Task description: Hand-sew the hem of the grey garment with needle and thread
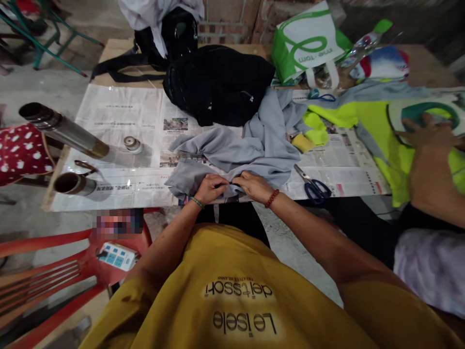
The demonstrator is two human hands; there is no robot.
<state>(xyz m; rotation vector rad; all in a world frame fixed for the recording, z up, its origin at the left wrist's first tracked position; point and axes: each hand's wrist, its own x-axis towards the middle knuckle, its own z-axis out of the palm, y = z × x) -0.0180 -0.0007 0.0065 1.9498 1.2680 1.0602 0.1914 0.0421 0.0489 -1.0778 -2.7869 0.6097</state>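
A grey cloth garment (232, 150) lies crumpled near the front edge of the table. Close together at its near edge, my left hand (209, 189) and my right hand (253, 187) both pinch the fabric. Something small and dark shows between the fingertips, too small to make out. The left wrist wears a green bracelet, the right a red beaded one. To the right of my right hand lies a pair of scissors (315, 188) with dark blue handles. Beyond them, a yellow piece (302, 143) rests beside the grey cloth.
Newspaper (116, 145) covers the table. At left are a steel flask (65, 130), its lid (132, 144) and a cup (74, 184). A black bag (218, 82) and a green-white bag (307, 43) stand behind. At right, a co-worker's hand (430, 128) presses an iron on a yellow-grey garment (374, 131).
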